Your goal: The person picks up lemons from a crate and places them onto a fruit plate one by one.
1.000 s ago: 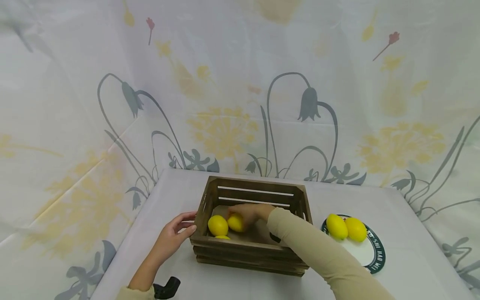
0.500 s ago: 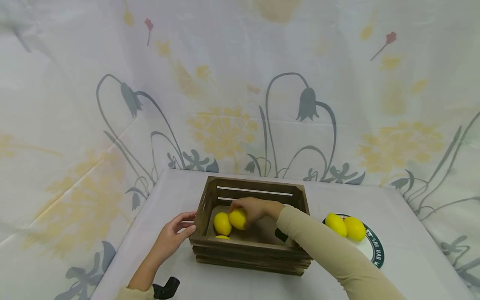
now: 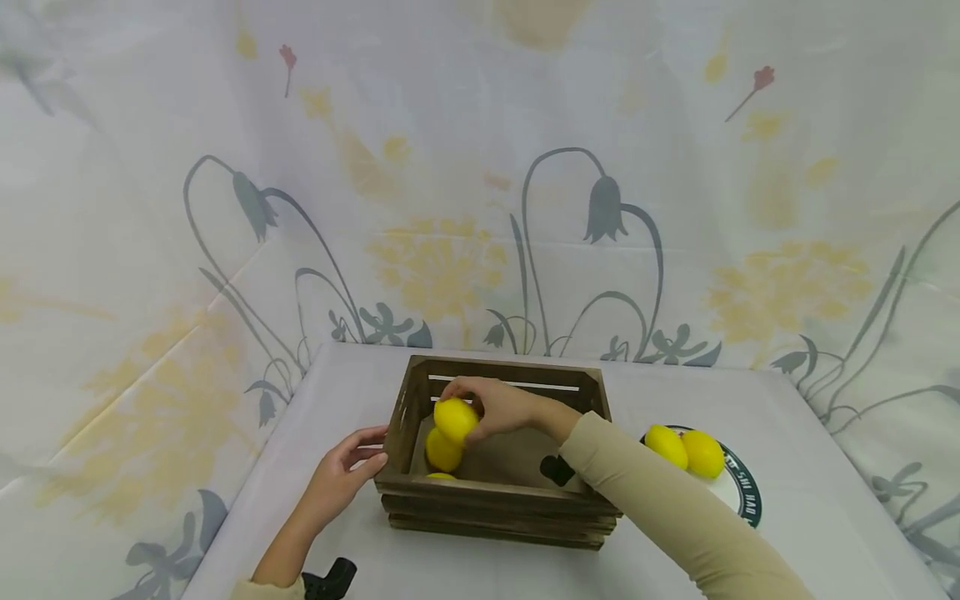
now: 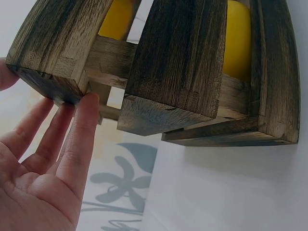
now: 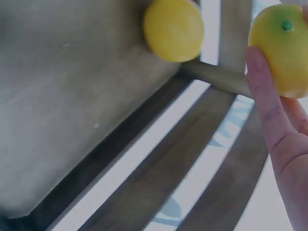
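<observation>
My right hand [image 3: 504, 408] grips a yellow lemon [image 3: 455, 419] by its side, raised above the floor of the wooden crate [image 3: 498, 496]. In the right wrist view this lemon [image 5: 281, 60] shows a green stem end, with fingers along it. Below it in the crate lies another lemon [image 3: 442, 452], and a third lemon [image 3: 441, 477] is mostly hidden by the front boards. My left hand [image 3: 345, 467] rests against the crate's left end. In the left wrist view its fairly straight fingers [image 4: 79, 139] touch the top board's end.
Right of the crate, a white plate with a dark green lettered rim [image 3: 750, 492] holds two lemons [image 3: 703, 454], partly behind my right sleeve [image 3: 660, 508]. A white-covered table [image 3: 352, 375] lies underneath. Flower-patterned cloth [image 3: 450, 183] hangs behind and at the sides.
My right hand has lifted the lemon from the crate's floor, up and to the left. My left hand has stayed at the crate's left end.
</observation>
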The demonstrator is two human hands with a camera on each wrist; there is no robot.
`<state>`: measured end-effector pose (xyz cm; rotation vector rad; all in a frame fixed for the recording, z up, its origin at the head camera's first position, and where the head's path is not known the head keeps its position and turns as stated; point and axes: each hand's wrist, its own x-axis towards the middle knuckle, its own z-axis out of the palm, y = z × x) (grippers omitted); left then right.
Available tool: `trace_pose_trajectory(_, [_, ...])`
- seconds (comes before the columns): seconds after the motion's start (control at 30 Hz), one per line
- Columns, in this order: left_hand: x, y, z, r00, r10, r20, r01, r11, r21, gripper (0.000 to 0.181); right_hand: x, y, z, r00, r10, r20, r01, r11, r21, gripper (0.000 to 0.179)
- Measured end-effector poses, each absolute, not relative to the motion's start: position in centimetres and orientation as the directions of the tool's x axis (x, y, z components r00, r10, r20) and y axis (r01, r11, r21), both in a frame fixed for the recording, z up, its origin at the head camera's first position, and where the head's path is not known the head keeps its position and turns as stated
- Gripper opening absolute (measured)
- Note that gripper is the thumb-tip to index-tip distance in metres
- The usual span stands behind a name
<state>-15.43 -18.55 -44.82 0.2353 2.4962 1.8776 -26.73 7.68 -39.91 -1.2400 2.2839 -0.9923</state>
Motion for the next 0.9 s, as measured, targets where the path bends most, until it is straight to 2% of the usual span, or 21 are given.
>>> trace_pose_trajectory(0.27, [-15.4,-18.5,-44.8,-0.989,0.122,0.078,0.110,0.275,0.955,0.040,-25.6,8.0,-38.0,-0.623,-0.777,0.092,-0.453,0.263,-0.852,0.062])
trace_pose_trajectory(0.6, [-15.5,-18.4,-44.7,-0.990,0.120,0.070,0.101,0.274,0.957,0.040,-24.6,8.9,-36.0,-0.677,-0.713,0.183,-0.469,0.226,-0.854,0.064])
trace_pose_trajectory(0.9, [-15.4,-18.5,-44.8,-0.990,0.126,0.072,0.103,0.267,0.958,0.040,-23.6,9.8,-35.1,-0.743,-0.632,0.219,-0.392,0.146,-0.908,0.064])
